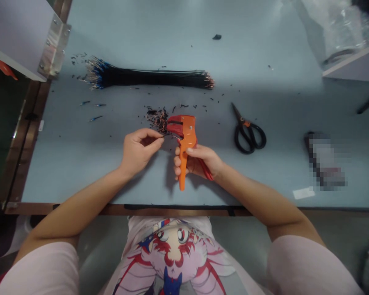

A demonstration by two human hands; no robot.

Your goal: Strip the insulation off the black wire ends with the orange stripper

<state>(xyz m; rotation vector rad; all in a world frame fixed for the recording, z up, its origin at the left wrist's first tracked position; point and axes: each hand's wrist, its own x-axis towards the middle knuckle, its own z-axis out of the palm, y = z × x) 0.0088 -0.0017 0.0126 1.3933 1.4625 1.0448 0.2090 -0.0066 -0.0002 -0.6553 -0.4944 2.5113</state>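
My right hand (197, 162) is wrapped round the handles of an orange and red wire stripper (188, 133), its jaws pointing left. Left of the tool, my left hand (143, 148) pinches a thin dark wire (172, 136) between thumb and fingertips; the wire reaches to the stripper near its inner cutter. Just beyond my left fingertips lies a pile of black insulation bits and copper scraps (158, 119). Farther back is a long bundle of black wires (153, 78), with blue and silvery ends on the left and bare copper ends on the right.
Black-handled scissors (249, 133) lie right of the stripper. A blurred-out dark object (324, 159) and a pale label (304, 193) are farther right. Several short blue-tipped pieces (95, 119) lie at left. Clear plastic bags (344, 28) sit at the back right. A metal bracket (53, 49) stands at the left edge.
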